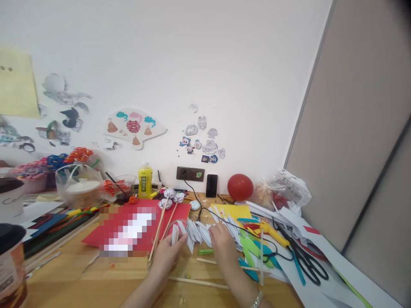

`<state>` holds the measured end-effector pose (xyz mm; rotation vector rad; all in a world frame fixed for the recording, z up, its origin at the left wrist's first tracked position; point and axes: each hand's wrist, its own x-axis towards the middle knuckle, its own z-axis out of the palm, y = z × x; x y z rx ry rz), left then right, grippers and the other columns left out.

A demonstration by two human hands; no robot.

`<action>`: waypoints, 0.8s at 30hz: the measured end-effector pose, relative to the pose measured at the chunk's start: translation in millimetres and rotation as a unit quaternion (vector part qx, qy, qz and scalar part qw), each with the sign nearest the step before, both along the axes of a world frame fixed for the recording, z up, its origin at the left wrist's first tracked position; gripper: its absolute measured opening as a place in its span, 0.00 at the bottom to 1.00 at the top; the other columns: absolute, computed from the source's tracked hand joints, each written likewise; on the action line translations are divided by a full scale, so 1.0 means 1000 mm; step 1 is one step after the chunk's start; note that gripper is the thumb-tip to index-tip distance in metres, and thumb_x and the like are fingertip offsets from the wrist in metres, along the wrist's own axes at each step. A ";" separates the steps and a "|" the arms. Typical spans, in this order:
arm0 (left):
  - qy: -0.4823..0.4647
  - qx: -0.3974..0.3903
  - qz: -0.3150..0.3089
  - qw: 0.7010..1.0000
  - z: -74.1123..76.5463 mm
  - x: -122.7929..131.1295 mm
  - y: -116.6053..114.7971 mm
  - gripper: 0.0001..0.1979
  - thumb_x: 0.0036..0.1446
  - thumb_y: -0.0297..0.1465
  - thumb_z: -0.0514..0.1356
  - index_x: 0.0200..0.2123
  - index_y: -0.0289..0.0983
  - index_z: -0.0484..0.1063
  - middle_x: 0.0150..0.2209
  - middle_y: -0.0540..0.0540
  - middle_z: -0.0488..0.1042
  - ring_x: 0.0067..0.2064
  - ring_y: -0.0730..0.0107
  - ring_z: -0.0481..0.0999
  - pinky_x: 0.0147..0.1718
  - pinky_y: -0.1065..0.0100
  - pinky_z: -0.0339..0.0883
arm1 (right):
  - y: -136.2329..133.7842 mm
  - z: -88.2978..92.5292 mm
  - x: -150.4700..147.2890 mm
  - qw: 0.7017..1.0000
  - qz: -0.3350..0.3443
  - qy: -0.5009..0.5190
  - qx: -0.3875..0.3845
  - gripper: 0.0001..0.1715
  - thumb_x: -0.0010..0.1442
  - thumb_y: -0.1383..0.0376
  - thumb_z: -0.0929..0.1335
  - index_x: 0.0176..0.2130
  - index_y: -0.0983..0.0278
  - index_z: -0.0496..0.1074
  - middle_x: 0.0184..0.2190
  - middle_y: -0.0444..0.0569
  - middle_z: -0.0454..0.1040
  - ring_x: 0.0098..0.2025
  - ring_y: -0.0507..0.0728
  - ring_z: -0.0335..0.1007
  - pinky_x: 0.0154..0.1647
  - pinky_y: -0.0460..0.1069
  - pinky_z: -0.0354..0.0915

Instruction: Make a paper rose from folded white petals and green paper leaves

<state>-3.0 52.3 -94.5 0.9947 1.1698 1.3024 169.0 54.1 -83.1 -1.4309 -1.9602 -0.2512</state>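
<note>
My left hand (168,253) is closed around a small stack of folded white paper pieces (175,234), which stand up between thumb and fingers. A pile of similar white paper strips (199,234) lies just beyond and between my hands. At the right part of this pile is my right hand (222,244), its fingers bent and held together; whatever is at their tips is too hidden to name. Green folded strips (206,251) lie between my wrists. Thin wooden sticks (201,282) rest on the table nearby.
White paper flowers on sticks (168,199) lie across a red sheet (181,209). To the right are a yellow glue gun (274,234) with its black cord, black-handled scissors (310,261) and coloured paper. A phone (211,186), red balloon (240,187) and yellow bottle (145,180) stand behind; cups at left.
</note>
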 end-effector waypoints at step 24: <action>-0.067 0.075 -0.057 0.993 0.029 0.004 -0.018 0.28 0.27 0.51 0.69 0.24 0.35 0.68 0.09 0.63 0.53 0.13 0.85 0.48 0.14 0.76 0.41 | -0.041 0.020 -0.027 0.936 0.220 0.251 0.111 0.10 0.59 0.71 0.64 0.35 0.61 0.75 0.30 0.47 0.72 0.33 0.54 0.68 0.33 0.47 0.66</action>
